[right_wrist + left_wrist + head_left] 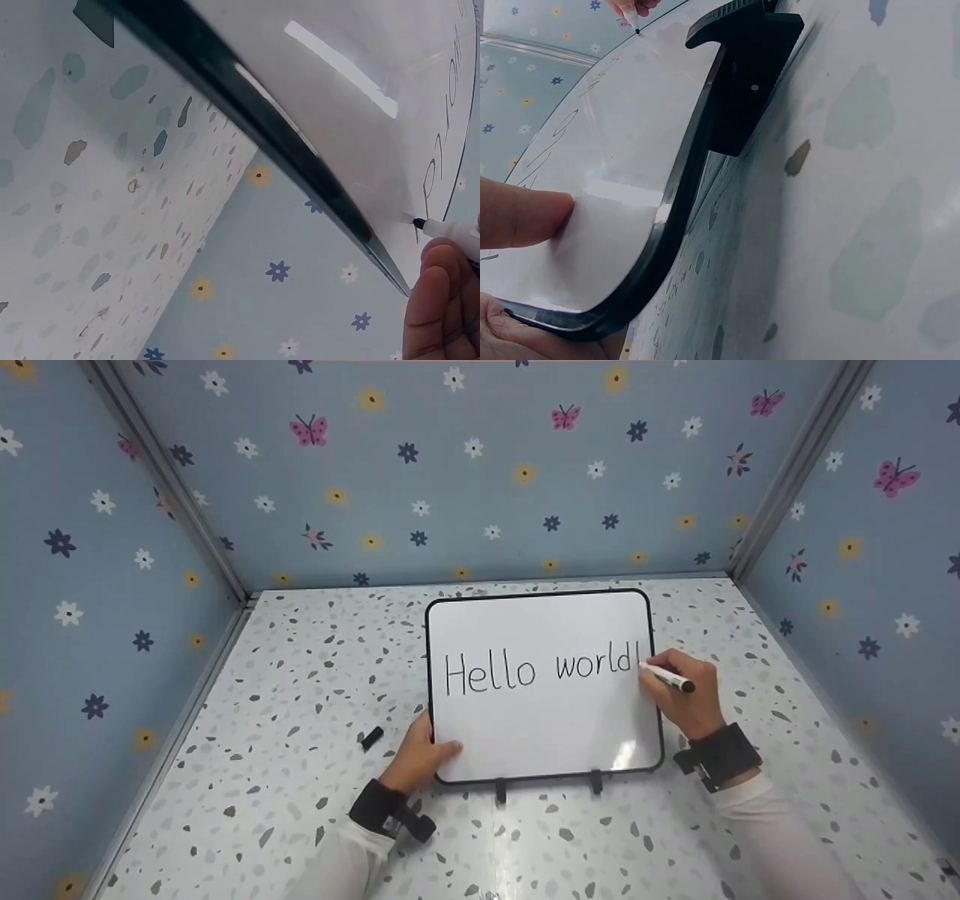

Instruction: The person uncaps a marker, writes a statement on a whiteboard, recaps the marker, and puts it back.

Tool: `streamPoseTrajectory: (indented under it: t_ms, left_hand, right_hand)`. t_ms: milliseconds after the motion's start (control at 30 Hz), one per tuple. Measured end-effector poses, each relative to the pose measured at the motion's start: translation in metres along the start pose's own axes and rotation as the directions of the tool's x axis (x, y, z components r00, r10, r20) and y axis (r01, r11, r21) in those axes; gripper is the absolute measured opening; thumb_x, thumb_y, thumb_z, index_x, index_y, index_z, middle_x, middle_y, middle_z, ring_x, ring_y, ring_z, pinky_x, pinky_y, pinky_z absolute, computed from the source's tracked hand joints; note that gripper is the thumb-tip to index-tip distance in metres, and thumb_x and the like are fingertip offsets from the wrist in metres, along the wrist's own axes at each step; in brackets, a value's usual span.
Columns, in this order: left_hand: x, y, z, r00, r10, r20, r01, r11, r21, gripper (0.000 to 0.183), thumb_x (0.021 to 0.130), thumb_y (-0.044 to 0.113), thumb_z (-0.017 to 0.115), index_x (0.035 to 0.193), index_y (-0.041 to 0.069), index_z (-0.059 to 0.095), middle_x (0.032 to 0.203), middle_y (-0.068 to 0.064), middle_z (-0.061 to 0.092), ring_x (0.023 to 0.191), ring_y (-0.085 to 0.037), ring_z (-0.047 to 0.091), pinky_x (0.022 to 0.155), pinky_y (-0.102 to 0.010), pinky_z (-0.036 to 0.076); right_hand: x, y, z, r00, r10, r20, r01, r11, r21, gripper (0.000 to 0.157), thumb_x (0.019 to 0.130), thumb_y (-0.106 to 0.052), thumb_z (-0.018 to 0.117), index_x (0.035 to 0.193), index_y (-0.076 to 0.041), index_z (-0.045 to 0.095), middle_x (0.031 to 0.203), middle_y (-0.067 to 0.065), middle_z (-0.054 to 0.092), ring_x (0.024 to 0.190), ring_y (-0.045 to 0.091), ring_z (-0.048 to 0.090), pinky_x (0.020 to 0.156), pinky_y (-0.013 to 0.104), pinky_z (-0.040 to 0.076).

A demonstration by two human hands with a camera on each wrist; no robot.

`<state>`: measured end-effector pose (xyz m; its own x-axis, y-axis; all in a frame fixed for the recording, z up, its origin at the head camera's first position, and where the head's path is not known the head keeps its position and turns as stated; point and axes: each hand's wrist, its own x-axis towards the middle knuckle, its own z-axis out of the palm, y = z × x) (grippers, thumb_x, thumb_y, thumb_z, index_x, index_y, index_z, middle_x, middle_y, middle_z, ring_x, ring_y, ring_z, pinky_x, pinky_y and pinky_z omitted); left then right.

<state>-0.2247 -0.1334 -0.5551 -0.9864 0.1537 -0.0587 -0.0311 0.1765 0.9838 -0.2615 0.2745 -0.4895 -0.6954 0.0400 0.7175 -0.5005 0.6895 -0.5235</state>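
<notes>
A whiteboard (540,735) with a black frame stands tilted on small black feet (501,790), and "Hello world" with a vertical stroke after it is written across its face. My left hand (417,754) grips the board's lower left edge, thumb on the white face and fingers behind the frame. In my right hand (686,694) a white marker (669,678) with a black end is pinched, its tip by the last stroke near the right edge. The right wrist view shows the marker's black tip (419,223) close to the board's surface.
A black marker cap (372,738) lies on the speckled tabletop (300,675), left of the board. Blue flowered panels (480,472) enclose the table at the back and both sides, with grey metal strips (172,472) at the corners.
</notes>
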Motion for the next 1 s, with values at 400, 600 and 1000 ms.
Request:
streamPoseTrajectory:
  t_ms: [400,600,1000]
  left_hand:
    - [0.0024,-0.0044,0.0,1.0,0.004,-0.003,-0.004,1.0,0.007,0.07,0.087,-0.005,0.066,0.155,-0.007,0.047,0.145,-0.027,0.064,0.132,-0.038,0.064,0.12,-0.056,0.049]
    - [0.0031,-0.0046,0.0008,1.0,0.005,-0.006,-0.005,1.0,0.018,0.073,0.086,-0.006,0.066,0.156,-0.008,0.045,0.146,-0.028,0.064,0.134,-0.039,0.063,0.122,-0.056,0.047]
    - [0.0015,-0.0031,0.0004,1.0,-0.002,-0.011,0.002,0.999,0.032,0.07,0.088,-0.005,0.067,0.154,-0.008,0.047,0.146,-0.029,0.064,0.135,-0.041,0.064,0.121,-0.058,0.047]
  right_hand:
    - [-0.0009,0.0015,-0.0007,1.0,0.008,0.007,-0.008,0.999,0.031,0.007,0.078,-0.002,0.071,0.078,0.003,0.076,0.063,0.011,0.071,0.055,0.002,0.053,0.053,0.01,0.041]
    - [-0.0018,0.0005,-0.0018,1.0,-0.004,-0.002,0.004,1.0,0.017,0.004,0.078,0.0,0.071,0.076,0.001,0.075,0.062,0.01,0.071,0.055,0.001,0.053,0.053,0.01,0.041]
    - [-0.0083,0.0015,-0.0035,0.999,-0.05,-0.018,0.05,0.999,0.002,0.002,0.076,0.0,0.072,0.076,0.001,0.073,0.061,0.01,0.07,0.054,0.002,0.053,0.052,0.011,0.04]
